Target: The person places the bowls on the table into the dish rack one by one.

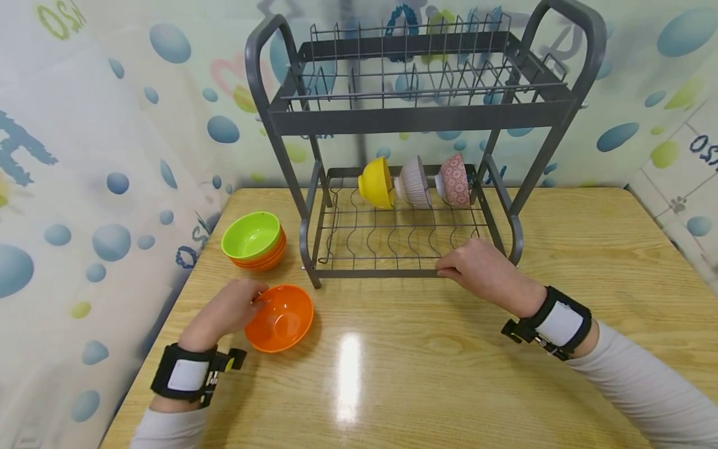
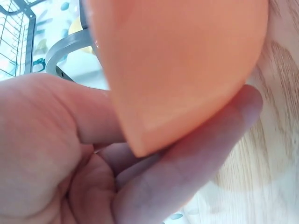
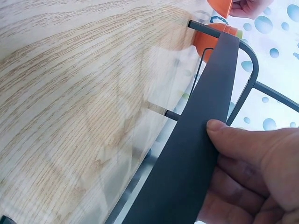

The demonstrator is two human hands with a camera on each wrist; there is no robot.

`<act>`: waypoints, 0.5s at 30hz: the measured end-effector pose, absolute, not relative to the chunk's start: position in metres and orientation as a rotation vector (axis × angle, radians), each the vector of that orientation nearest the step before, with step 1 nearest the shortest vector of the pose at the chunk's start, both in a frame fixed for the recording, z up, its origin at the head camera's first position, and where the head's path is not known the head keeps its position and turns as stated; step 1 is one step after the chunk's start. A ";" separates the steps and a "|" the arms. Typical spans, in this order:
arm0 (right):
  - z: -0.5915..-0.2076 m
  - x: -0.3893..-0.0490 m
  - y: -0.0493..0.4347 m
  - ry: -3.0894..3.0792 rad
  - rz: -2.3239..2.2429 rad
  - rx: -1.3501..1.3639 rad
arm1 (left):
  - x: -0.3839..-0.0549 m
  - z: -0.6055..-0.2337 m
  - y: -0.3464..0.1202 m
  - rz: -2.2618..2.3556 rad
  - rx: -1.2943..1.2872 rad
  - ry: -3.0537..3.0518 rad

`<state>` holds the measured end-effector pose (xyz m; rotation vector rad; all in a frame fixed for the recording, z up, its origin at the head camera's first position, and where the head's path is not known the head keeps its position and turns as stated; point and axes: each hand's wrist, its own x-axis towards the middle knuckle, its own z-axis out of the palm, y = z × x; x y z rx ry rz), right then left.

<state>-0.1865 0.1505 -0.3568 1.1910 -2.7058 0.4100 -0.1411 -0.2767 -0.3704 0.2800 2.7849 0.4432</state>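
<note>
At the left, my left hand (image 1: 238, 307) pinches the rim of an orange bowl (image 1: 280, 319), thumb on one side and fingers on the other. The left wrist view shows the bowl's wall (image 2: 187, 70) close up between thumb and fingers. My right hand (image 1: 477, 268) holds the front rail of the dark grey dish rack's (image 1: 370, 273) lower tier. In the right wrist view its thumb lies on the flat rail (image 3: 196, 126), the other fingers curled behind. Beyond the left hand stands a stack of bowls, a green bowl (image 1: 252, 234) on top of orange ones (image 1: 266, 260).
On the lower tier, a yellow bowl (image 1: 377, 183), a striped bowl (image 1: 415, 182) and a pink patterned bowl (image 1: 454, 179) stand on their sides in a row. The upper tier (image 1: 421, 118) overhangs them. A patterned wall covering (image 1: 140, 125) borders the wooden table (image 1: 426, 374).
</note>
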 end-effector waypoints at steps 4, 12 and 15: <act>-0.357 -0.186 0.150 -2.709 0.407 1.192 | -0.141 -0.369 -0.277 0.470 0.315 2.792; -0.356 -0.186 0.149 -2.699 0.377 1.182 | -0.143 -0.359 -0.275 0.521 0.378 2.816; -0.356 -0.186 0.148 -2.701 0.374 1.182 | -0.144 -0.356 -0.271 0.508 0.389 2.817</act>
